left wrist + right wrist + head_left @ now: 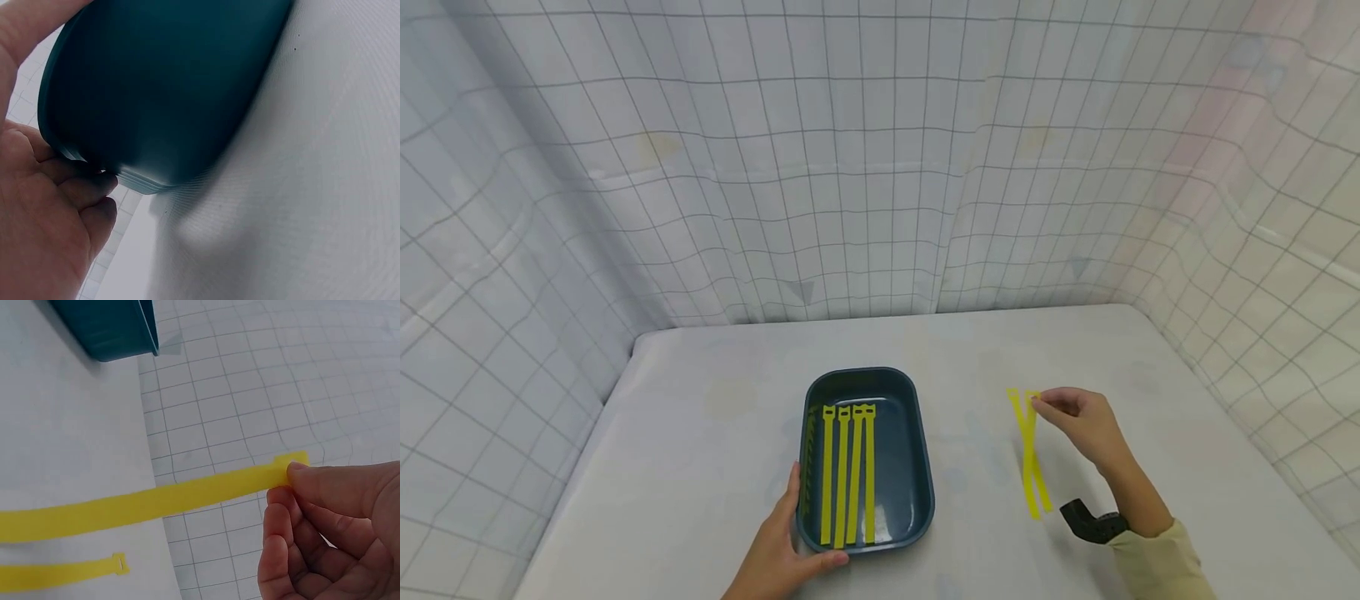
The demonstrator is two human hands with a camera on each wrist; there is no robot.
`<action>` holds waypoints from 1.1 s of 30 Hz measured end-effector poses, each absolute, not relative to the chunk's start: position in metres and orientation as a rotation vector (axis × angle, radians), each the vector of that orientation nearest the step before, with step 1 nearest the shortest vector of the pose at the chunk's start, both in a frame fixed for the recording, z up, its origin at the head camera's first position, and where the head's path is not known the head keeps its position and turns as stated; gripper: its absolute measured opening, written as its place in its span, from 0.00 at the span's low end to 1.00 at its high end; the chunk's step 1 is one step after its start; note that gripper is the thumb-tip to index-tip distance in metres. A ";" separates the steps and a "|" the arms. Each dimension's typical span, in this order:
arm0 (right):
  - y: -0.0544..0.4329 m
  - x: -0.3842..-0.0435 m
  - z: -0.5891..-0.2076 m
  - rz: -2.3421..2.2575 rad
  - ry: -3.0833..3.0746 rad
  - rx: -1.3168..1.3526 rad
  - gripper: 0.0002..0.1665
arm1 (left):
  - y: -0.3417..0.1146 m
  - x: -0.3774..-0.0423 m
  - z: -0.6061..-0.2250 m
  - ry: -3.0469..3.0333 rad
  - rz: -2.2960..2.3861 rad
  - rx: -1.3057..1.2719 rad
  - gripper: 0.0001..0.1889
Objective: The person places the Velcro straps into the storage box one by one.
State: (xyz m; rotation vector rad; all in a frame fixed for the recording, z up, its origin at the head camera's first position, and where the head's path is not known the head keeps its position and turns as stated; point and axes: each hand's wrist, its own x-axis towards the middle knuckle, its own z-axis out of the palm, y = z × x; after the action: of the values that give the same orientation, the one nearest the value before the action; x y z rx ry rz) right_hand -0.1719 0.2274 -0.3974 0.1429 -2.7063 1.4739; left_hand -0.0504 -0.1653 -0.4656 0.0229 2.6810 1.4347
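Observation:
A dark teal tray (901, 467) stands on the white table, with several yellow hook-and-loop cable ties (854, 475) lying side by side lengthwise in its left half. My left hand (778, 546) grips the tray's near left corner, thumb along the front edge; in the left wrist view the fingers curl against the rim. To the right of the tray, my right hand (1090, 429) pinches the slotted head end of another yellow cable tie (144, 503) between thumb and fingers. One more loose cable tie (62, 575) lies on the table beneath it, crossing it in the head view.
The white-covered table (700, 467) is enclosed by a pale curtain (880, 167) with a grid pattern at the back and both sides. A black wrist device (1093, 525) is strapped at the right wrist, below the sleeve.

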 end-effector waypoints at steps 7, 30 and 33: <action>0.228 -0.167 -0.393 1.448 -2.696 0.168 0.20 | -0.166 -0.051 -0.467 2.679 1.436 0.012 0.67; 0.226 -0.155 -0.378 1.429 -2.661 0.185 0.18 | -0.165 -0.051 -0.466 2.674 1.434 0.014 0.67; 0.227 -0.153 -0.370 1.419 -2.664 0.191 0.18 | -0.166 -0.051 -0.466 2.677 1.434 0.015 0.66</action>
State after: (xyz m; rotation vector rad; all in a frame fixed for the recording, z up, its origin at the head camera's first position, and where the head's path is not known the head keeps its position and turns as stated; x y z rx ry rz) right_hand -0.1533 0.2266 -0.3700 0.1905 -2.6644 1.4192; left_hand -0.0506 -0.1656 -0.4660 0.0150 2.6774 1.4344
